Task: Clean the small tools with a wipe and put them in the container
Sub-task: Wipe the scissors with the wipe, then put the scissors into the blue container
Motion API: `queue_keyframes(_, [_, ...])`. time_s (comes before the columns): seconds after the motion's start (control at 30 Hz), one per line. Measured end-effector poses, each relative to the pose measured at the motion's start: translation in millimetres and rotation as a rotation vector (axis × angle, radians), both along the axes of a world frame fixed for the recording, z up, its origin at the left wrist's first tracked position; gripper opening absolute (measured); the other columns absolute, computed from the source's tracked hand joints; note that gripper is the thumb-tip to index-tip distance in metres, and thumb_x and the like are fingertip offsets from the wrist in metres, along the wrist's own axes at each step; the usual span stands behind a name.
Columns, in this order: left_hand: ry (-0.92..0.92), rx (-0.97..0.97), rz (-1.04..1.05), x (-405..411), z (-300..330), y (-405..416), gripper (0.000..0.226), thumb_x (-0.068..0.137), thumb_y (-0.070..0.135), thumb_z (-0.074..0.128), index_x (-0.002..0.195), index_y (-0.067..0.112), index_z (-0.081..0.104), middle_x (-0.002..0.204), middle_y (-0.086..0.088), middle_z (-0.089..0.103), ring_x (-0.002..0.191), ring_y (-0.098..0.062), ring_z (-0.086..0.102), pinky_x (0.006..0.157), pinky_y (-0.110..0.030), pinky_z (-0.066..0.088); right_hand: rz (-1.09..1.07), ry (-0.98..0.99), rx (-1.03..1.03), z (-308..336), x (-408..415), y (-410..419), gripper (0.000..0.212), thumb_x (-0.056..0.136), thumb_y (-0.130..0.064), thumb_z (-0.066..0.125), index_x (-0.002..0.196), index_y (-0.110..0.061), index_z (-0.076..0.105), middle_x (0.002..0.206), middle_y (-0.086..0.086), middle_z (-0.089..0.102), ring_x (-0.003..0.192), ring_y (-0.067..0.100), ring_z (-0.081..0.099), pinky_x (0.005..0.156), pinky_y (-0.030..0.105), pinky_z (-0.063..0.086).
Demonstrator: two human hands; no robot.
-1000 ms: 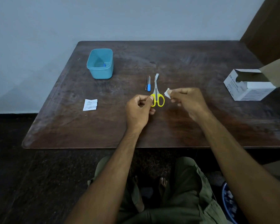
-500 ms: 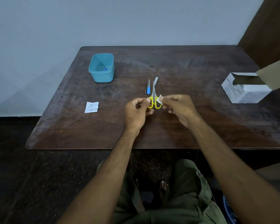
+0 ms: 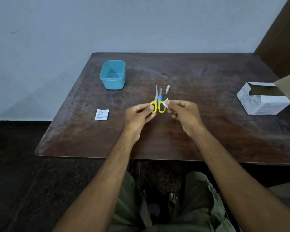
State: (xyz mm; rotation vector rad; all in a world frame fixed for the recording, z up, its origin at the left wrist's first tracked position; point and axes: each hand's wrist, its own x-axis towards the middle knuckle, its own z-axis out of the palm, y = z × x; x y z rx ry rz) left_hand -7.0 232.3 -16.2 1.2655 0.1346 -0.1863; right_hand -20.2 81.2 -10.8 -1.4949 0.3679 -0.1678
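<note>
Now my left hand (image 3: 139, 114) pinches the yellow scissors (image 3: 157, 104) by one handle loop, above the table (image 3: 208, 139). My right hand (image 3: 182, 113) pinches the little white wipe (image 3: 166, 102) on the other loop. I should rub slowly and stay off the sharp blades. A moment ago the wipe was off the scissors; the nail clipper (image 3: 168, 89) now shows beside the blades. The blue container (image 3: 112, 84) sits far left.
</note>
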Motion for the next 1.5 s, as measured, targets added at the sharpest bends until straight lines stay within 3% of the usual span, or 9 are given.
queue_keyframes(0.17, [-0.079, 0.111, 0.081, 31, 18, 32, 0.02, 0.089, -0.002, 0.064, 0.108, -0.008, 0.065, 0.087, -0.009, 0.068, 0.082, -0.019, 0.066, 0.071, -0.019, 0.058, 0.005, -0.001, -0.009, 6, 19, 7, 0.012, 0.083, -0.018, 0.075, 0.072, -0.016, 0.071, 0.073, 0.007, 0.067, 0.06, 0.007, 0.057, 0.05, 0.018, 0.04])
queue_keyframes(0.3, [-0.181, 0.258, 0.155, 68, 44, 65, 0.019, 0.09, 0.0, 0.064, 0.107, -0.01, 0.065, 0.081, -0.006, 0.066, 0.067, -0.005, 0.066, 0.065, -0.014, 0.056, 0.029, -0.009, -0.06, 13, 39, 20, 0.013, 0.084, -0.021, 0.075, 0.072, -0.017, 0.072, 0.069, 0.005, 0.067, 0.059, 0.007, 0.058, 0.05, 0.017, 0.04])
queue_keyframes(0.47, [-0.24, 0.473, 0.233, 114, 70, 95, 0.024, 0.087, 0.001, 0.068, 0.105, -0.014, 0.064, 0.085, -0.013, 0.063, 0.067, -0.011, 0.062, 0.063, -0.014, 0.056, 0.07, -0.007, -0.117, 31, 71, 43, 0.014, 0.084, -0.025, 0.074, 0.072, -0.019, 0.071, 0.063, 0.0, 0.064, 0.055, 0.004, 0.055, 0.049, 0.015, 0.041])
queue_keyframes(0.63, [-0.273, 0.756, 0.175, 146, 79, 106, 0.004, 0.087, 0.006, 0.07, 0.088, 0.003, 0.068, 0.069, -0.006, 0.062, 0.047, 0.0, 0.061, 0.063, -0.019, 0.056, 0.09, -0.011, -0.161, 39, 105, 63, 0.016, 0.083, -0.023, 0.074, 0.068, -0.02, 0.07, 0.063, 0.0, 0.065, 0.058, 0.006, 0.056, 0.056, 0.02, 0.042])
queue_keyframes(0.73, [-0.295, 0.954, 0.135, 165, 73, 110, 0.009, 0.083, 0.013, 0.074, 0.077, 0.006, 0.071, 0.073, -0.018, 0.07, 0.073, -0.028, 0.072, 0.078, -0.044, 0.059, 0.096, -0.012, -0.173, 38, 116, 69, 0.017, 0.084, -0.02, 0.073, 0.068, -0.021, 0.069, 0.066, 0.001, 0.065, 0.06, 0.007, 0.057, 0.058, 0.019, 0.044])
queue_keyframes(0.8, [-0.296, 1.035, 0.116, 176, 68, 112, 0.012, 0.08, 0.016, 0.076, 0.077, 0.005, 0.073, 0.08, -0.022, 0.072, 0.081, -0.036, 0.072, 0.079, -0.049, 0.058, 0.099, -0.003, -0.175, 33, 120, 71, 0.017, 0.085, -0.02, 0.073, 0.069, -0.021, 0.068, 0.067, 0.001, 0.065, 0.06, 0.007, 0.057, 0.058, 0.018, 0.044])
queue_keyframes(1.0, [-0.285, 1.266, 0.067, 198, 60, 106, 0.021, 0.083, 0.02, 0.074, 0.085, -0.001, 0.072, 0.079, -0.013, 0.065, 0.077, -0.024, 0.062, 0.068, -0.033, 0.049, 0.098, 0.056, -0.167, 13, 125, 67, 0.015, 0.084, -0.025, 0.074, 0.071, -0.02, 0.069, 0.068, 0.002, 0.066, 0.062, 0.008, 0.057, 0.055, 0.019, 0.043])
queue_keyframes(1.17, [-0.251, 1.367, 0.061, 204, 53, 102, 0.034, 0.084, 0.025, 0.075, 0.105, -0.002, 0.068, 0.105, -0.017, 0.067, 0.097, -0.031, 0.065, 0.069, -0.035, 0.046, 0.096, 0.062, -0.173, 4, 127, 64, 0.013, 0.083, -0.024, 0.074, 0.071, -0.02, 0.071, 0.071, 0.002, 0.068, 0.065, 0.009, 0.06, 0.056, 0.02, 0.044])
queue_keyframes(1.5, [-0.244, 1.397, 0.074, 203, 54, 98, 0.03, 0.085, 0.023, 0.074, 0.105, 0.0, 0.07, 0.101, -0.012, 0.07, 0.09, -0.025, 0.066, 0.077, -0.036, 0.054, 0.088, 0.026, -0.182, 8, 121, 53, 0.014, 0.084, -0.026, 0.074, 0.072, -0.021, 0.071, 0.072, 0.002, 0.068, 0.062, 0.006, 0.058, 0.053, 0.018, 0.042])
